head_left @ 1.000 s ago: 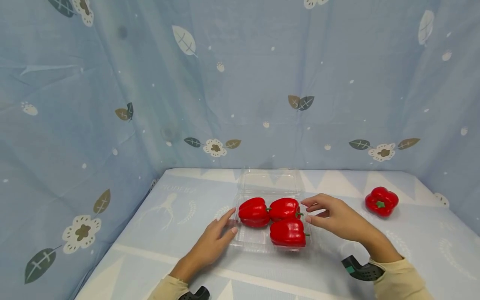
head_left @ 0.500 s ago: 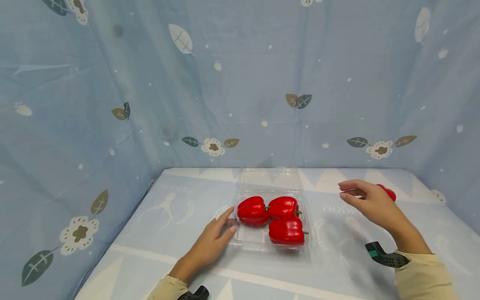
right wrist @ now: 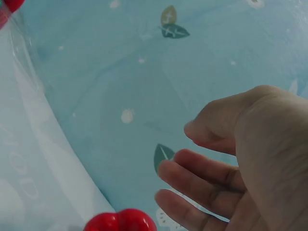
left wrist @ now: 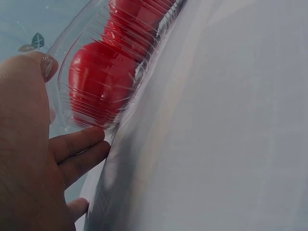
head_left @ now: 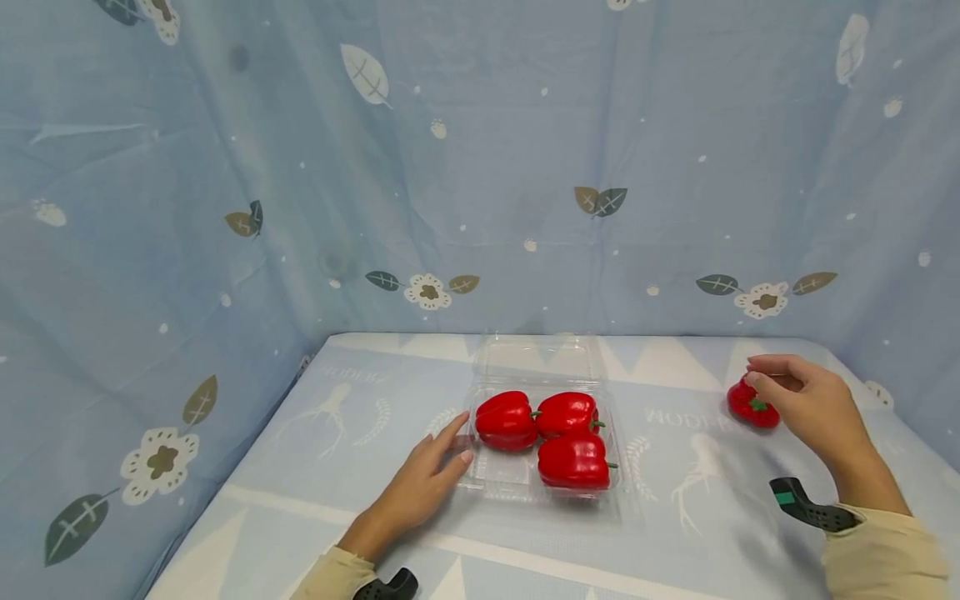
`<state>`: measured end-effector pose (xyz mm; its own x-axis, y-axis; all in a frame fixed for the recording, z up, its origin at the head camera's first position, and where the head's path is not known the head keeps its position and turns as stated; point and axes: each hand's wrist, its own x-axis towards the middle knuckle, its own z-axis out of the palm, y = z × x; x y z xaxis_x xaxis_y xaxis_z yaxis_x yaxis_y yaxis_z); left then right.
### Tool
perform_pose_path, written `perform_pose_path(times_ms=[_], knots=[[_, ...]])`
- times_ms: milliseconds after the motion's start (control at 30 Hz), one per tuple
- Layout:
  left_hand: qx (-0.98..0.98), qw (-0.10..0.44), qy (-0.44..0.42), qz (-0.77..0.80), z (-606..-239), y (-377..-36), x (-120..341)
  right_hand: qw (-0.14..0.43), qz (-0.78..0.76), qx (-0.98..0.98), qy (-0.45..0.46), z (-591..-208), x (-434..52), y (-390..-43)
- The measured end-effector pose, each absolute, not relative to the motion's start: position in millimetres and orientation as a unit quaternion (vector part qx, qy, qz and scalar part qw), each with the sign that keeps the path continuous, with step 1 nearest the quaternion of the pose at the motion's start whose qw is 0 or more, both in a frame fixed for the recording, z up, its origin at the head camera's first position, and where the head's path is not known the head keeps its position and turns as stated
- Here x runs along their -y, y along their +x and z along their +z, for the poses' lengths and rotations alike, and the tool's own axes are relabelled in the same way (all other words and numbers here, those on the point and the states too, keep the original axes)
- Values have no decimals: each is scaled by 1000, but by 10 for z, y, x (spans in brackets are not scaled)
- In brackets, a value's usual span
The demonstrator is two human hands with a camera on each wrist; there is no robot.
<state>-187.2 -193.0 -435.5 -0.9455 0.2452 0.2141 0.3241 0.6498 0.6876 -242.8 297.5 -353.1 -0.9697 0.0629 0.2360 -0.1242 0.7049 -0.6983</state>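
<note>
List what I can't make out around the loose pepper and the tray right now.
- Loose pepper: head view, right hand covers its right side; contact unclear.
- Same pepper, right wrist view: bottom edge cuts it off.
- Clear tray: head view, left hand hides its near-left corner.
- Tray peppers: left wrist view, ribbed wall blurs them.

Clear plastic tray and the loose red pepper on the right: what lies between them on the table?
Only bare printed tablecloth between the tray and the loose pepper, as the head view shows.
</note>
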Motion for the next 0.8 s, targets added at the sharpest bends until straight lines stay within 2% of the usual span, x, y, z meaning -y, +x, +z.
perform_pose_path(times_ms=[233,533,800], knots=[[904,50,-160,-392,-4356,-1883,1935,152,367,916,-62,-3618,-3089,-2438],[903,54,-160,-394,-4354,-1877,1921,175,327,925,-81,-3785,-3186,-2526],[908,51,-147,-390,-4365,-1869,1927,172,319,926,-107,-3925,-3138,-2618]])
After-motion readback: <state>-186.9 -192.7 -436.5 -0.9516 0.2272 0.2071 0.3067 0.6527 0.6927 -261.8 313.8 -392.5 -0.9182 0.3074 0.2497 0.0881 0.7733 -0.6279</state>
